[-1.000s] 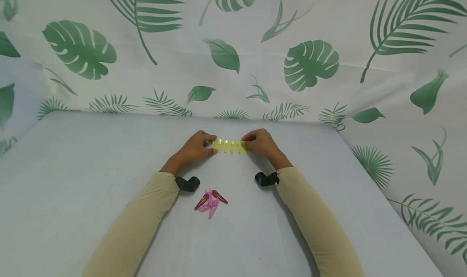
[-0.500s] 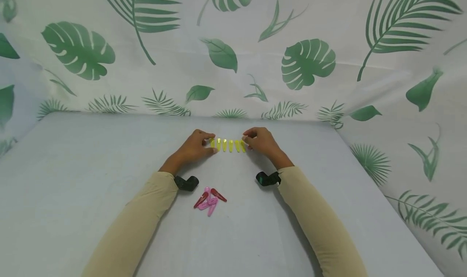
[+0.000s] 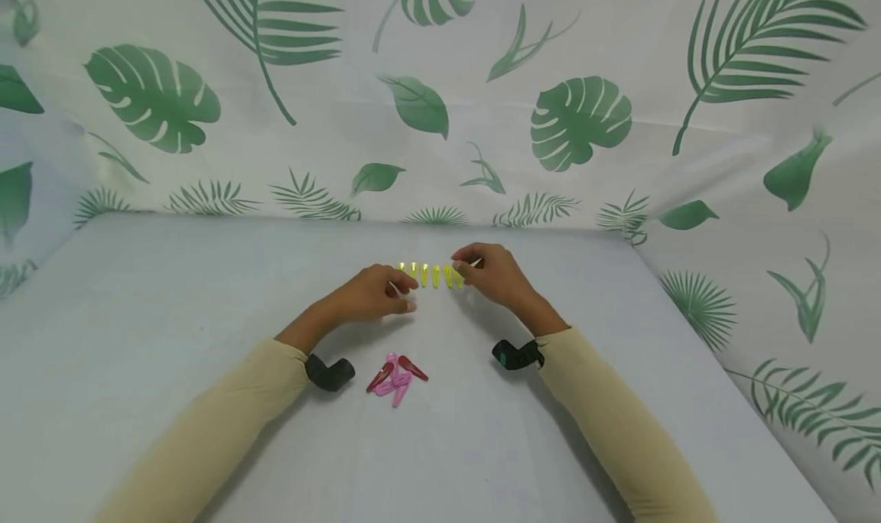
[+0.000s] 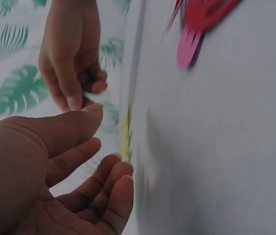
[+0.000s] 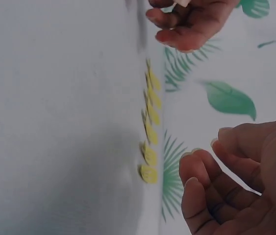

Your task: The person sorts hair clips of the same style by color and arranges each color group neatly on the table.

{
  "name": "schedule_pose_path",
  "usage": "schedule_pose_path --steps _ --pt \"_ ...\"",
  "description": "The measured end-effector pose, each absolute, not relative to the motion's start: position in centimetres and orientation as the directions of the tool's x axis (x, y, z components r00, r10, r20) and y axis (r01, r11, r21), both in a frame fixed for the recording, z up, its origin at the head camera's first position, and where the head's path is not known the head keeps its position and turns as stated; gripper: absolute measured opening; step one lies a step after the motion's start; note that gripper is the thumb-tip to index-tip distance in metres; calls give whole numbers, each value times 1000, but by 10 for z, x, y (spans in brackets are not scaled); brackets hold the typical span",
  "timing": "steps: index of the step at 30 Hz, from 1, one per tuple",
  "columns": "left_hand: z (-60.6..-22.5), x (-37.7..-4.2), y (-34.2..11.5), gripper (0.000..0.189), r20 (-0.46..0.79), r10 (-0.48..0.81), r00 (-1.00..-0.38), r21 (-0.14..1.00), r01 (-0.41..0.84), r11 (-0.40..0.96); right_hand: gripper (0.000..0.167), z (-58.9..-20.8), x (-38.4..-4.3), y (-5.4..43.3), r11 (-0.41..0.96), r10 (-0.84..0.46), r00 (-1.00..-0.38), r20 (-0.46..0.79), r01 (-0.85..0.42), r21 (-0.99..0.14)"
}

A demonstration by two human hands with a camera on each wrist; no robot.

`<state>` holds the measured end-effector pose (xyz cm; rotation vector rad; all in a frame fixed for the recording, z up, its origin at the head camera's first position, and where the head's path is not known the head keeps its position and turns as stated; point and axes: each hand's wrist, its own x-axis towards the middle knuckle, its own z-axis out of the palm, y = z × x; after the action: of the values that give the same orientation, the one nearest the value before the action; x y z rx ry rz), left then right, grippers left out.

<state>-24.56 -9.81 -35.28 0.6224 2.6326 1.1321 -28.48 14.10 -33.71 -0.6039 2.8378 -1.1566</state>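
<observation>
Several yellow hair clips (image 3: 436, 276) lie side by side in a row near the back of the table. My left hand (image 3: 372, 293) hovers just in front of the row's left end, thumb and fingers apart, holding nothing. At the right end, my right hand (image 3: 492, 274) is lifted off the clips; in the right wrist view its loosely bent fingers (image 5: 195, 166) hold nothing. The same yellow row (image 5: 150, 127) shows whole there. Closer to me lies a small pile of pink hair clips (image 3: 401, 389) and red hair clips (image 3: 413, 368), overlapping one another.
A white cloth (image 3: 440, 462) covers the table. Behind it hangs a white backdrop with green leaf prints (image 3: 581, 121), which also runs down the right side. A black wrist camera (image 3: 330, 374) sits on my left wrist, another camera (image 3: 516, 355) on my right.
My left hand has let go of the leftmost yellow clip and drawn back toward me. My right hand has come off the rightmost clip and lifted slightly. The pile is unchanged.
</observation>
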Motion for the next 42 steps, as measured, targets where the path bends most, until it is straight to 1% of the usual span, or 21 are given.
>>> schedule_pose_path --steps 3,11,17,22,25,30,33,38,42 --pt "-347 -232 -96 36 -41 506 -862 733 318 601 22 -336 -276 141 631 -411 -902 130 -385 -673" --pt "-338 -198 -97 39 -109 519 -848 746 275 606 20 -334 -257 144 605 -449 -885 121 -401 -688" --pt "-346 -177 -100 49 -116 470 -875 709 259 656 21 -339 -248 146 582 -479 -871 108 -407 -704" --pt "-351 -165 -100 54 -106 425 -899 657 257 708 18 -340 -237 143 540 -528 -842 108 -432 -723" --pt "-352 -160 -99 54 -107 403 -909 648 244 721 17 -341 -230 138 519 -563 -820 99 -444 -731" --pt "-353 -157 -95 48 -102 397 -912 645 243 724 16 -343 -220 133 510 -612 -788 71 -462 -725" --pt "-353 -157 -95 43 -108 401 -910 656 239 716 16 -345 -214 131 492 -650 -757 68 -488 -721" --pt "-353 -159 -100 34 -93 433 -897 720 240 651 15 -348 -206 128 461 -706 -705 70 -532 -710" --pt "-354 -162 -104 24 -84 434 -897 765 221 605 15 -347 -201 126 441 -728 -681 79 -554 -706"
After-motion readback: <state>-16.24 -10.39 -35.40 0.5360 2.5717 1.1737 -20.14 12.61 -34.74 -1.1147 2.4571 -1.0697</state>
